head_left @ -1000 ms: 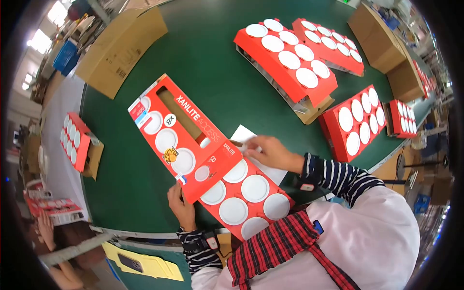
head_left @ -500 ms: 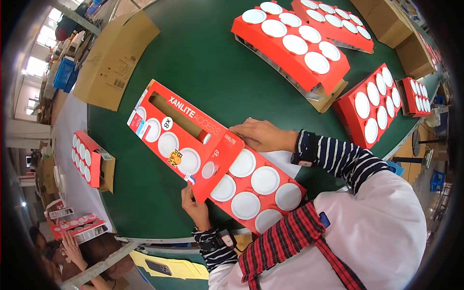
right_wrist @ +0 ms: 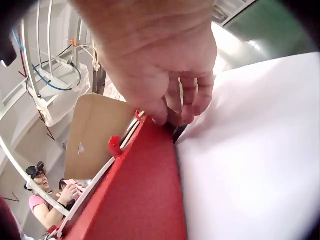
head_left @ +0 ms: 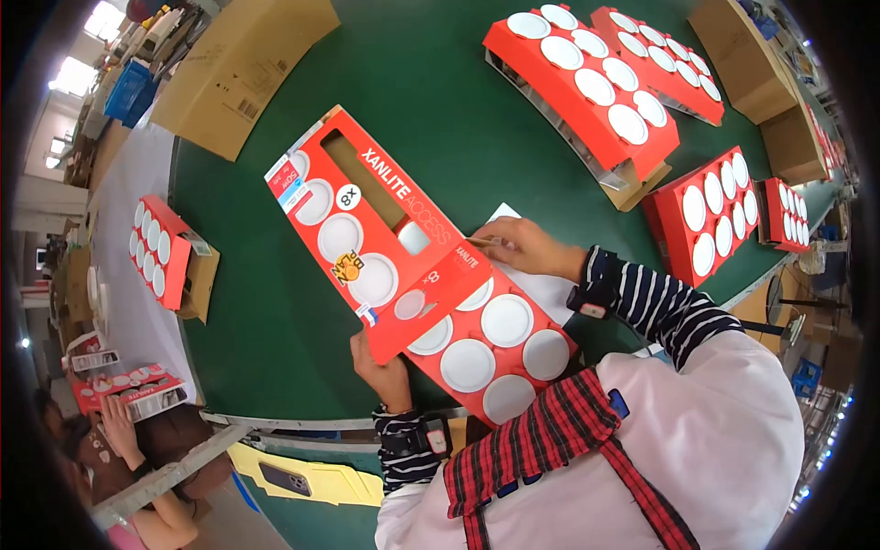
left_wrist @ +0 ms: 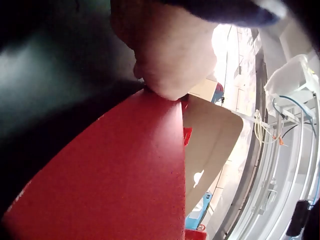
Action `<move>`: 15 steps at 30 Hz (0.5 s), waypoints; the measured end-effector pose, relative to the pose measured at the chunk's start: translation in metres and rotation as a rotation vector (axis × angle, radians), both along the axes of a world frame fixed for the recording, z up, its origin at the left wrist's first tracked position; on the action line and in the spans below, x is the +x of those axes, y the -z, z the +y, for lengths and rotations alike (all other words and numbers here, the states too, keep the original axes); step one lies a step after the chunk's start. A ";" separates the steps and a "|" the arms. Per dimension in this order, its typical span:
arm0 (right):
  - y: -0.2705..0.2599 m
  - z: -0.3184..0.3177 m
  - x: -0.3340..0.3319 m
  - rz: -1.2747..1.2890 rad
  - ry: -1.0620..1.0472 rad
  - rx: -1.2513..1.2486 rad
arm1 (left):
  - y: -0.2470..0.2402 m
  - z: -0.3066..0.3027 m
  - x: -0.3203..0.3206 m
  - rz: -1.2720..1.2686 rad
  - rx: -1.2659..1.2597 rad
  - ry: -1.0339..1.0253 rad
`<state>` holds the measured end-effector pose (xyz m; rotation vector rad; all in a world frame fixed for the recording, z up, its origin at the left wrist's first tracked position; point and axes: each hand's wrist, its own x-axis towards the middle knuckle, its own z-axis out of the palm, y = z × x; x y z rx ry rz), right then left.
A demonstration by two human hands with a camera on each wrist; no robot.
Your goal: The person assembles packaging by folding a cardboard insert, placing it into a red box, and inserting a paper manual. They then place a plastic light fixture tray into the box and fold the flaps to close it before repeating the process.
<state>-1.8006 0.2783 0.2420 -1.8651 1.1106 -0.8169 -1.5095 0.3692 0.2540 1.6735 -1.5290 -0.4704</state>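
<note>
A printed red sleeve (head_left: 376, 220) with a long window lies tilted on the green table, its lower end around a red box of white discs (head_left: 507, 320). My left hand (head_left: 383, 374) grips the sleeve's lower left corner; in the left wrist view the hand (left_wrist: 170, 55) bends over the end of a red panel (left_wrist: 125, 170), fingertips hidden. On the opposite side my right hand (head_left: 527, 247) pinches the sleeve's edge by a small brown flap. In the right wrist view the right hand (right_wrist: 170, 75) has curled fingers at the red edge, beside a white sheet (right_wrist: 250, 150).
Several red boxes with white discs (head_left: 596, 82) stand at the back right, near brown cartons (head_left: 752, 82). Another carton (head_left: 243, 78) is at the back left, with a red box (head_left: 156, 247) below it. A person's hand (head_left: 117, 426) holds packaging at the lower left.
My right hand, lying flatter on the sleeve's edge half a second ago, now has its fingers bent at that edge. The left hand stays at its corner. The head view has shifted.
</note>
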 end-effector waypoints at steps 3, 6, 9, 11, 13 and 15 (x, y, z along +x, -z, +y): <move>0.002 0.001 0.006 -0.076 0.052 0.115 | 0.004 0.005 -0.011 0.050 -0.024 -0.086; -0.012 0.009 0.007 -0.017 0.073 0.224 | 0.008 0.013 -0.017 0.067 -0.041 -0.141; -0.026 0.023 0.008 0.001 0.106 0.247 | -0.007 0.021 -0.021 0.097 -0.011 -0.171; -0.022 0.026 0.013 -0.103 0.162 0.215 | -0.007 0.014 -0.023 0.132 -0.029 -0.191; -0.022 0.020 0.008 -0.038 0.131 0.202 | -0.001 0.018 -0.022 0.164 0.022 -0.200; -0.021 0.015 0.005 0.068 0.092 0.259 | 0.003 0.017 -0.024 0.281 -0.024 -0.229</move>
